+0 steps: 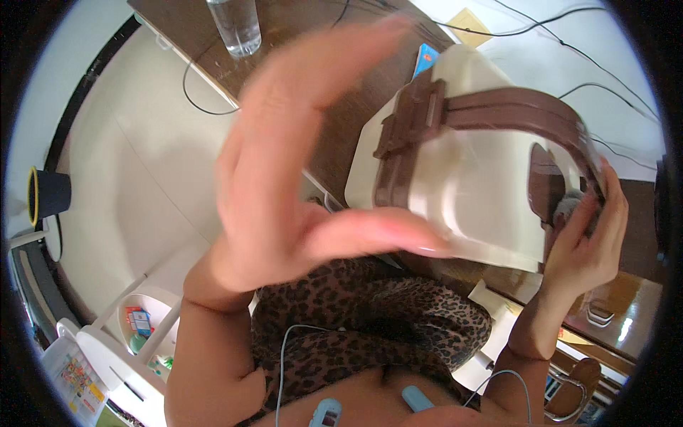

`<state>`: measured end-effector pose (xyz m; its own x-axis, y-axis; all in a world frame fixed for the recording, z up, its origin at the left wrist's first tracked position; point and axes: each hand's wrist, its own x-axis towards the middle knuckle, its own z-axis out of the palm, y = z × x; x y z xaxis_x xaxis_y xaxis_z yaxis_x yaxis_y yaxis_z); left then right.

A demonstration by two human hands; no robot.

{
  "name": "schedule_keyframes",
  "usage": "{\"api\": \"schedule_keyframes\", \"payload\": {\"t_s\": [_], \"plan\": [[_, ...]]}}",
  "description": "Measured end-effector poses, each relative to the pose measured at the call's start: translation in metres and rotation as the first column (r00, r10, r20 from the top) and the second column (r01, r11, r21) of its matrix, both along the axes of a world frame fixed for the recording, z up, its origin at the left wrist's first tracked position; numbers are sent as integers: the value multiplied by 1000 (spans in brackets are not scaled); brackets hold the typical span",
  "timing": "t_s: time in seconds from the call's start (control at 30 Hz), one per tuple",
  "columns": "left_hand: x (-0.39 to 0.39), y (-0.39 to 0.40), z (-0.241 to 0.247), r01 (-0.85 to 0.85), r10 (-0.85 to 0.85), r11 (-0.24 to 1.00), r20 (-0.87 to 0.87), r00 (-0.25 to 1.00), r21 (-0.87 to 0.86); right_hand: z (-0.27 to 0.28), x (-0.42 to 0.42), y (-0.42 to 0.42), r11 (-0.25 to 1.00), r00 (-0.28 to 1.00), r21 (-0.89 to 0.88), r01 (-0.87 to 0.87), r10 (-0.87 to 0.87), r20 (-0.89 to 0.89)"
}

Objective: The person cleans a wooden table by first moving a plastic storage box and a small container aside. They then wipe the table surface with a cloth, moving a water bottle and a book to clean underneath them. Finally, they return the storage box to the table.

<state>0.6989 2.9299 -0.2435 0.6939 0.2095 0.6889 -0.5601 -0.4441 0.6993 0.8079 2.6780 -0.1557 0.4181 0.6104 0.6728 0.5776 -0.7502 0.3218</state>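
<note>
A cream plastic container with a brown carrying handle and brown latch parts lies tilted before me, perhaps a pet carrier. My right hand grips its far right end beside a dark opening. A fuzzy grey thing shows near those fingers; what it is I cannot tell. My left hand, blurred, is raised at the container's left with fingers spread from the thumb. Its thumb tip overlaps the container's lower edge in view; whether it touches is unclear.
A clear glass of water stands on the dark wooden table. Black cables run across the upper right. A white round-tiered cart stands at lower left, and a dark bin farther left. A chair is at lower right.
</note>
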Motion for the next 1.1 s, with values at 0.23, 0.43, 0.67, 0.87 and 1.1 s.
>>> {"api": "schedule_keyframes", "payload": {"t_s": [0.23, 0.43, 0.67, 0.87, 1.1], "plan": [[55, -95, 116, -121, 137, 492, 61, 989, 862, 14, -15, -19, 970, 971, 215, -110, 151, -184], [70, -107, 138, 30, 167, 679, -195, 966, 734, -6, -25, -111, 812, 987, 575, -102, 154, -42], [-2, -25, 155, -221, 310, 877, -151, 939, 428, -61, 6, -222, 517, 747, 829, 215, 460, -481], [-74, 46, 187, -306, 642, 736, -477, 600, 604, -126, 38, -228, 377, 315, 776, 507, 757, -573], [-156, 134, 142, -291, 534, 844, -747, 396, 450, -153, 38, -240, 34, 116, 476, 879, 952, -283]]}}
